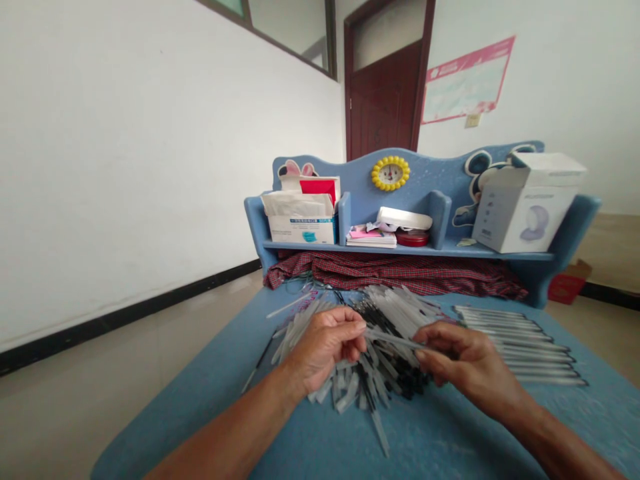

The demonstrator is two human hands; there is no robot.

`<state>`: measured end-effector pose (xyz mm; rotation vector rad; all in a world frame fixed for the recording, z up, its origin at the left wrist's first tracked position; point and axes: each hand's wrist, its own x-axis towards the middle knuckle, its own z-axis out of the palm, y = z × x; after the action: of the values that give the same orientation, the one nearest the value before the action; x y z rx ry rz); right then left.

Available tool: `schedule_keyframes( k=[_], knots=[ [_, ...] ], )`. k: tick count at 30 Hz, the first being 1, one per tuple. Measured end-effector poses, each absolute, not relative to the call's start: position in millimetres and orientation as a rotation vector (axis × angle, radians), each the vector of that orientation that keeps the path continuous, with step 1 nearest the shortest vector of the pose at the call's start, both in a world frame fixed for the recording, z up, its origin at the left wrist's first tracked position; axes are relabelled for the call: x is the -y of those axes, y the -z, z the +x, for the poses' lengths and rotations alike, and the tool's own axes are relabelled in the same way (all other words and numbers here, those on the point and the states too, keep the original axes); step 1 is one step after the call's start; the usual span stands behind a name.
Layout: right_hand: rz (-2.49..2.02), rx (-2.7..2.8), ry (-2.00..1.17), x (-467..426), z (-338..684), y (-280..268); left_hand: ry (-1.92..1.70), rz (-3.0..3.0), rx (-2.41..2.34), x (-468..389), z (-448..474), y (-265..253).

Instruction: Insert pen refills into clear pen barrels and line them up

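Observation:
A thin translucent plastic tube (393, 339) stretches between my two hands above the pile. My left hand (333, 343) pinches its left end between thumb and fingers. At the other end, my right hand (453, 353) grips it, the fingers curled round. Below and behind them lies a loose pile of frosted tubes (395, 310) mixed with slim black pieces (407, 377). To the right, several tubes with dark ends (530, 343) lie side by side in a row. One frosted tube (380, 433) juts from the pile toward me.
The blue desk (200, 400) has a raised shelf at its back. On the shelf stand a mask box (300, 228), papers (373, 239), a red round case (413, 238) and a white carton (527, 207). A checked cloth (395, 270) is bunched beneath the shelf.

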<state>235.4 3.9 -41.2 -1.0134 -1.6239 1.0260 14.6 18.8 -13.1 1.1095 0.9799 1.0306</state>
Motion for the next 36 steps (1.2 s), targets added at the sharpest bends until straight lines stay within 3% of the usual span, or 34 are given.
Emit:
schedule_keyframes(
  k=[3,14,19,25,36],
  knots=[
    [-1.008,1.826,-0.946,0,232,43,-1.014,1.119,-0.974,-18,14,15],
    [-0.912,2.281,-0.189,12,225,51,-0.947,1.126,-0.917,-17,9,21],
    [-0.897,2.342,-0.114,10,225,55,-0.946,1.180,-0.977,-14,10,21],
    [-1.006,2.350,-0.262,5,226,40,-1.006,1.252,-1.012,-13,14,17],
    [-1.438,2.332,0.049,-13,282,-13,-1.017,1.409,-1.122,-21,11,14]
  ],
)
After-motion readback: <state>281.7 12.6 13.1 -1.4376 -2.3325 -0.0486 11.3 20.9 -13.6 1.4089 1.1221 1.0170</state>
